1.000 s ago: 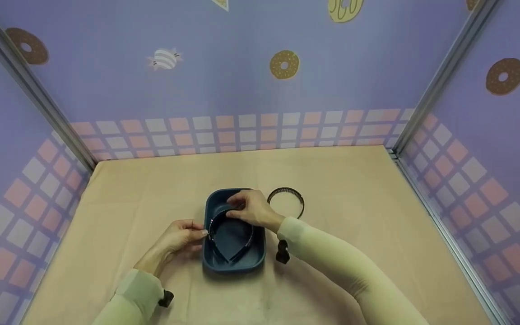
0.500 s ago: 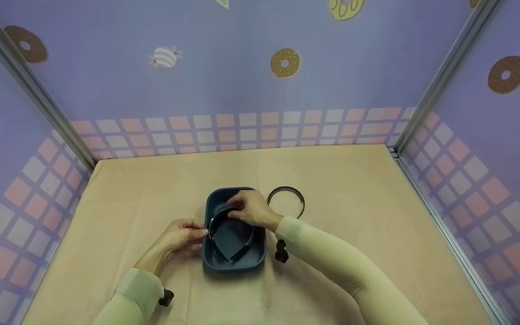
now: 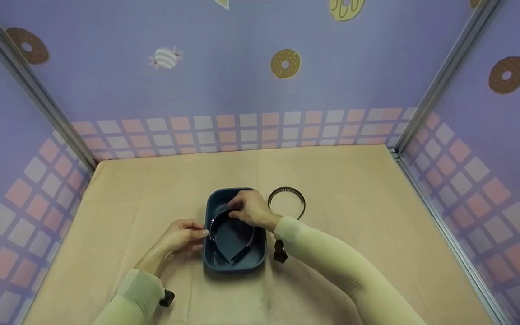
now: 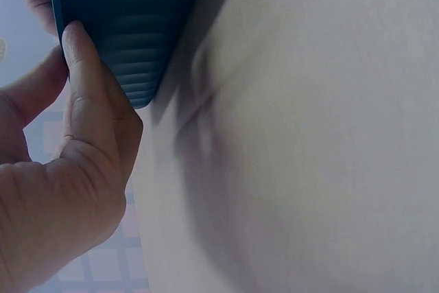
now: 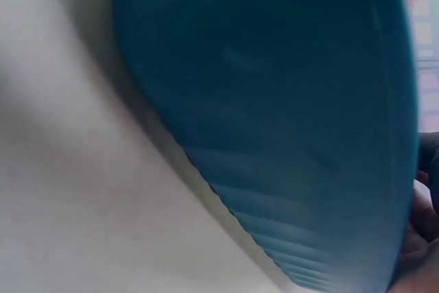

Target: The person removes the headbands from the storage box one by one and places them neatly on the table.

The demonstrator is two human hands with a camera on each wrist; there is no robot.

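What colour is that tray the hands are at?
The tray is dark teal-blue, seen best up close in the right wrist view.

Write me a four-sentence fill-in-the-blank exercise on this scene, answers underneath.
1. In the head view, the left hand holds the tray on its ____ side.
2. The right hand pinches a dark headband whose two ends point towards that view's ____ edge.
3. A toothed loop lies on the cloth, to the tray's ____ there.
4. The squares on the wall are white and ____.
Missing words: left; bottom; right; pink.
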